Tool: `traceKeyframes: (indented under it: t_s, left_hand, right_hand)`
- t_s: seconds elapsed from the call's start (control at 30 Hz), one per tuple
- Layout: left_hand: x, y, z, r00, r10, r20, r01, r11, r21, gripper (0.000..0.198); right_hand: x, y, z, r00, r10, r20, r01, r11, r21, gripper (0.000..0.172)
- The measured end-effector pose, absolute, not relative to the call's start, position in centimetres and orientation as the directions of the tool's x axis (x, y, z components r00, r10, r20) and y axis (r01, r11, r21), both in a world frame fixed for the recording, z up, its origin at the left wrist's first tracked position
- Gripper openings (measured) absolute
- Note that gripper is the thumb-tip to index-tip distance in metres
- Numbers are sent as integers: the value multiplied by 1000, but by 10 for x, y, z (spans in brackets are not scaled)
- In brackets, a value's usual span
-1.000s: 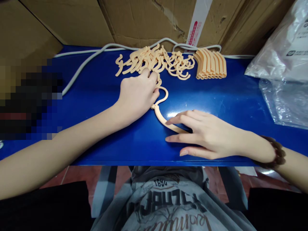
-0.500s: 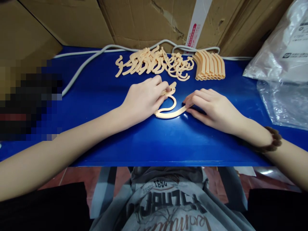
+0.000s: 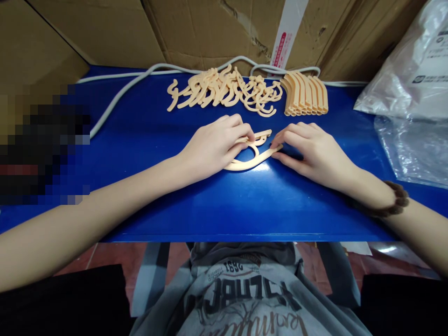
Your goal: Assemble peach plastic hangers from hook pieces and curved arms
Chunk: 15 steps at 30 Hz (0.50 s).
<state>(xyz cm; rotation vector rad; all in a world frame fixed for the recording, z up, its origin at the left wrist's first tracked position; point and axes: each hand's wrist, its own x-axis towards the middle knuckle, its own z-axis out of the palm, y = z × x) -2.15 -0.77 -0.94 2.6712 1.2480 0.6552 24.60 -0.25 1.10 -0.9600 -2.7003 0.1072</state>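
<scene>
A beige plastic folding hanger [image 3: 247, 165], with curved arms and a looped inner piece, lies low over the blue table in front of me. My left hand [image 3: 221, 142] is closed on its left side, fingers and thumb pinching the pieces there and covering part of them. A narrow upper arm [image 3: 264, 135] sticks out to the right past my left fingertips. At the right end of the long lower arm, my right hand [image 3: 308, 150] has that tip between thumb and fingers.
Behind the hands lie a heap of S-shaped beige pieces [image 3: 210, 88], several curved hook pieces [image 3: 261, 95] and a neat stack of beige arms [image 3: 305, 93]. A white cable [image 3: 122, 95] runs along the cardboard [image 3: 217, 32]. Clear plastic bags [image 3: 402, 88] lie at right.
The upper arm by my left fingers now points right instead of up. The lower arm's right end is tilted further upward, and my right hand has shifted slightly along it.
</scene>
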Motion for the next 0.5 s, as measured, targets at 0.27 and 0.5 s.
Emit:
traceKeyframes:
  t_s: [0.27, 0.5]
  left_hand:
    - [-20, -9, -9, 565, 747, 352, 694, -660, 287, 15]
    - [-19, -10, -8, 568, 744, 351, 686, -664, 297, 14]
  right_hand:
    - [243, -3, 15, -700, 672, 243, 630, 741, -234, 27]
    - [236, 37, 46, -650, 718, 247, 740, 673, -9, 49]
